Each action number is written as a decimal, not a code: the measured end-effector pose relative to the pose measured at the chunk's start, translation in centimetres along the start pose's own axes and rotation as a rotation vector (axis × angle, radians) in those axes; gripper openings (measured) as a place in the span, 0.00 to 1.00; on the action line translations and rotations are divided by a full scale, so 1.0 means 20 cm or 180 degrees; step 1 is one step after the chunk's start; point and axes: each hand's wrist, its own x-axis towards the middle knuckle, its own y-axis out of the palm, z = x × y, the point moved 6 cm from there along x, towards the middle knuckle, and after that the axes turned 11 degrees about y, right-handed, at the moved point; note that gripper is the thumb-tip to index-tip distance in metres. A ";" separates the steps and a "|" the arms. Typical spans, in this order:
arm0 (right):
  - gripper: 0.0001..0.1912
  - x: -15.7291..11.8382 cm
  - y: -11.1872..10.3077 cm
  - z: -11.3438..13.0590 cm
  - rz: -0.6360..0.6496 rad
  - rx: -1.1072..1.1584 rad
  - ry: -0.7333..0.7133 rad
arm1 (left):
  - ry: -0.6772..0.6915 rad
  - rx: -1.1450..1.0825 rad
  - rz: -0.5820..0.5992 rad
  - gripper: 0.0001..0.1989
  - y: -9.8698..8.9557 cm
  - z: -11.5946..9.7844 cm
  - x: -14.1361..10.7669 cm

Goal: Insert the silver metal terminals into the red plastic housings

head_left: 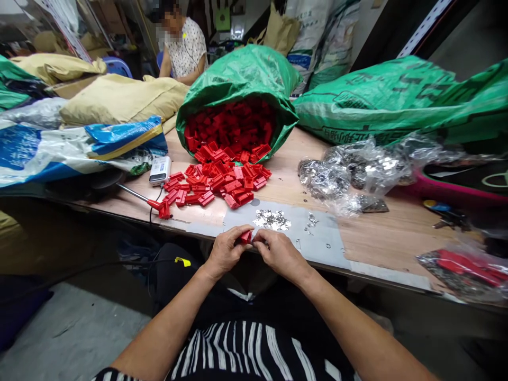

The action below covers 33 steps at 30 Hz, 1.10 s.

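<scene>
The left hand (228, 251) pinches a smooth, boxy red plastic piece (246, 237) before the wood-grained surface (288, 159); the right hand (280, 254) curls close beside it, its grip too small to tell. Beyond, flat silvery metal bits (272, 219) lie on a grey sheet (327, 238), then hollow red blocks (218, 182) spill from a crinkled green sack (246, 69).

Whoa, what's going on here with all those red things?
Someone is at a table, holding a red piece in the left hand. The right hand is close beside it, but whether it holds anything is too small to tell. A red pile spills from a green sack, and shiny bits lie on a grey sheet just past the hands. Another person is farther back.
</scene>
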 end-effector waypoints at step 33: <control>0.16 -0.19 -0.15 0.13 0.0163 0.0705 -0.0628 | -0.2398 -0.4453 -0.1641 0.13 0.12 -0.23 -0.11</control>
